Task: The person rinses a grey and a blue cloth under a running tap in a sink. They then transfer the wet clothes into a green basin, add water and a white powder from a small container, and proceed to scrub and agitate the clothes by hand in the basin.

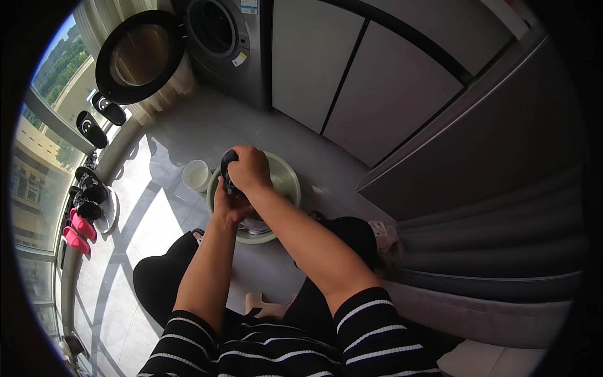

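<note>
Over a pale green basin [290, 176], my two hands meet on a dark, curved item [227, 164]; fingers cover much of it, so its kind cannot be told. My right hand [249, 171] is closed around its upper part. Just below, my left hand [230, 202] cups the lower end, its thumb up along the side. Some whitish material [254, 225] shows inside the basin beneath my wrists. Close to the basin's left side a small white bowl [196, 175] stands on the floor.
A washing machine [246, 75] with its round door [113, 85] swung wide stands at the back left. Grey cabinets [308, 69] line the back. Slippers, including a pink pair [78, 229], lie along the window. A low beige stool [270, 304] shows between my legs. Grey curtains hang at right.
</note>
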Motion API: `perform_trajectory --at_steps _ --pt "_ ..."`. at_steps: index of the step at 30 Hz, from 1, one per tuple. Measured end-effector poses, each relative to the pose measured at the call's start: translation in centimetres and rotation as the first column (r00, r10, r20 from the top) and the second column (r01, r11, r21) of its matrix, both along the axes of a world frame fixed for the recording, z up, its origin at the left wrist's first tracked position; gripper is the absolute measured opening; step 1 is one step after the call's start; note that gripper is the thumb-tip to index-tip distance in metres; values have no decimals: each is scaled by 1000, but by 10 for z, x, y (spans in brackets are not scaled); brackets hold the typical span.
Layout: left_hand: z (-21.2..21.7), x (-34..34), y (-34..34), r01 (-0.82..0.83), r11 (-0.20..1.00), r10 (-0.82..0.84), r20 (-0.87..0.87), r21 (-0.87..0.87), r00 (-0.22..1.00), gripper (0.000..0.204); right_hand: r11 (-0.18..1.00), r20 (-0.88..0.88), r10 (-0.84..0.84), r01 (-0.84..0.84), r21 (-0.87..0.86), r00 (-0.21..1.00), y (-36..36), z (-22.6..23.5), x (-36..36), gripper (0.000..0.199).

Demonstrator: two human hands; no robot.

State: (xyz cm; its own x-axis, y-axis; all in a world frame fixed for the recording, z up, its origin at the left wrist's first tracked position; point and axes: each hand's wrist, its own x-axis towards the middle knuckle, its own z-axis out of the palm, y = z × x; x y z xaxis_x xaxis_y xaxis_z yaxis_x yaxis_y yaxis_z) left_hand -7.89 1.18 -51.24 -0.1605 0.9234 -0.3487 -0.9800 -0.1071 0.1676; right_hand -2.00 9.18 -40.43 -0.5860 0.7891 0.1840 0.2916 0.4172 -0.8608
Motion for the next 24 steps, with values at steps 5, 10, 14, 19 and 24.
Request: perform_trajectory --at_steps 5,10,14,19,24 --pt "46 -8 5 66 982 -24 -228 178 973 35 981 -123 -145 126 -150 982 -34 6 -4 25" --pt "41 -24 -5 63 991 -64 9 118 998 38 969 232 204 -229 87 951 -20 24 -8 23" --pt "9 -33 11 -12 987 28 96 -161 995 54 836 442 382 -507 209 812 12 30 -9 19" --pt "-67 -46 30 -113 982 120 42 -153 992 47 572 289 820 -726 -382 494 72 -9 -8 11" --pt "-158 -52 55 -121 940 191 199 -318 961 24 345 -32 826 -549 -761 563 128 -77 -1 21"
